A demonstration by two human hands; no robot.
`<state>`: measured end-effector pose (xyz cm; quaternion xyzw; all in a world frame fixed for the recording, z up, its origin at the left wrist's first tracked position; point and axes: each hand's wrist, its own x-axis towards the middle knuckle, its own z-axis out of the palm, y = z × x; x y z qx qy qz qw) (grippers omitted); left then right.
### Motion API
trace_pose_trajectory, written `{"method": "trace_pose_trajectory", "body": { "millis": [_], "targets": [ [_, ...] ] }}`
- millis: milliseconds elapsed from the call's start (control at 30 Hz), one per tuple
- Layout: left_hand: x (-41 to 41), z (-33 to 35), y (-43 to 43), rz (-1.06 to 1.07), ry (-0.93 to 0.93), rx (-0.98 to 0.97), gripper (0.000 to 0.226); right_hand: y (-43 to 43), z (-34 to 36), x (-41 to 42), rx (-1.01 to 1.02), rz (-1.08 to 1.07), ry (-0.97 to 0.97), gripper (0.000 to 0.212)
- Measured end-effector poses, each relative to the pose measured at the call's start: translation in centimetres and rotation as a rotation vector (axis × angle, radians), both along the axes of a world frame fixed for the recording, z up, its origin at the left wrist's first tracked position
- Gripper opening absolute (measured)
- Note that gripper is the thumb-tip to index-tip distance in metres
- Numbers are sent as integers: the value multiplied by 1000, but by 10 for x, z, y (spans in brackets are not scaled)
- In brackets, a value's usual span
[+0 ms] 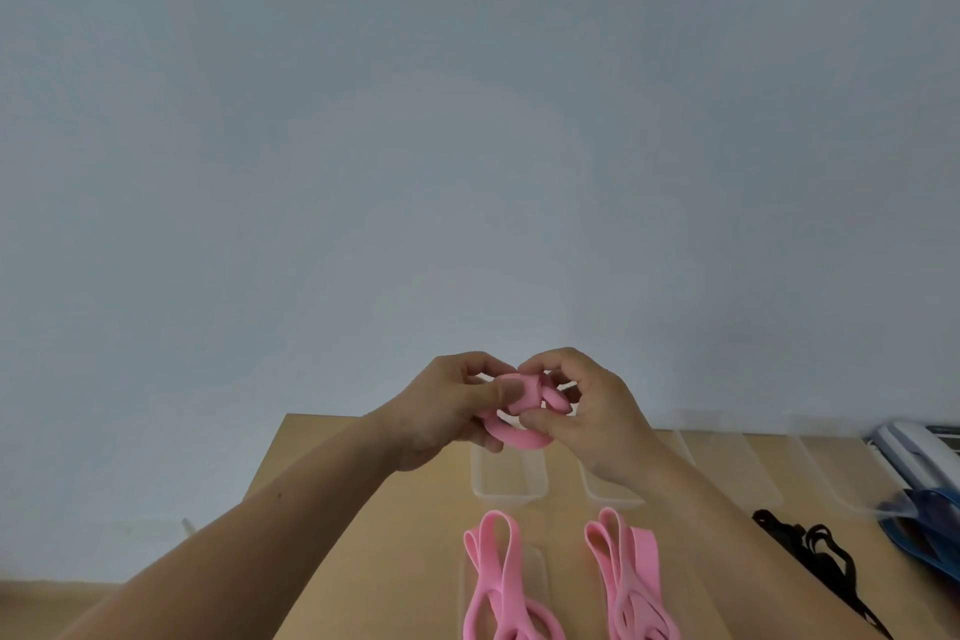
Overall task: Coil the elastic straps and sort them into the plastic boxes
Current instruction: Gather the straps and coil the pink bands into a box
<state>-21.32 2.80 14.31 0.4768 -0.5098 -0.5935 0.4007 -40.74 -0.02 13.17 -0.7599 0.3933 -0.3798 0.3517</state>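
my left hand (441, 405) and right hand (592, 411) both pinched a half-coiled pink strap (519, 424), held up above the bench (374, 535); two loose pink straps (498, 582) lay below them.

table (395, 587) free leftward, pink straps (631, 582) (loose) obstructing

The held strap (519, 438) is plain pink; so are the left bundle (496, 582) and the right bundle (631, 582) by the tan counter's (415, 561) near edge. The boxes (506, 496) are clear. Toward the right edge lie a black strap (823, 554) and a blue strap (930, 525). The wall (467, 120) is pale grey-blue.
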Motion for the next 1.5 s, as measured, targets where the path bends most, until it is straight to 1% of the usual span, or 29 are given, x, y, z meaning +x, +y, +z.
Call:
{"method": "trace_pose_trajectory", "body": {
  "millis": [67, 133, 233, 300, 400, 500, 567, 633, 733, 833, 1033, 1200, 1300, 1400, 1500],
  "targets": [
    [0, -1, 0, -3, 30, -34, 22, 0, 1, -2, 26, 12, -11, 42],
    [-1, -2, 1, -1, 62, -78, 22, 0, 2, -6, 83, 66, -33, 37],
    [-2, -4, 1, 36, 18, -181, 20, -3, 5, -9, 196, 157, -142, 29],
    [-2, -5, 0, 47, -14, -237, 21, -6, 6, -10, 247, 152, -176, 29],
    [-2, -5, 0, 22, -45, -270, 19, -9, 6, -9, 258, 103, -127, 37],
    [-2, -7, 0, 6, -80, -271, 18, -10, 6, -8, 248, 103, -83, 31],
    [-2, -10, 1, -6, -66, -268, 18, -11, 5, -8, 231, 79, -95, 29],
    [-1, -10, 1, -9, -33, -267, 21, -12, 6, -9, 237, 34, -157, 26],
    [3, -11, 0, 4, 46, -198, 34, -16, 3, -12, 293, -23, -269, 16],
    [6, -13, -1, 6, 26, -202, 33, -17, 0, -14, 312, -42, -291, 13],
    [5, -18, -1, 131, 6, -236, 28, -14, -1, -10, 328, -93, -333, 7],
    [3, -18, -2, 215, 4, -280, 33, -13, 0, -9, 361, -114, -382, 6],
    [0, -17, -1, 237, 0, -301, 31, -12, 1, -8, 377, -118, -398, 6],
    [1, -16, 0, 201, -4, -282, 32, -11, 3, -10, 362, -114, -383, 5],
    [3, -12, 0, 101, -10, -202, 33, -9, 3, -12, 347, -58, -320, 7]
  ]
}}
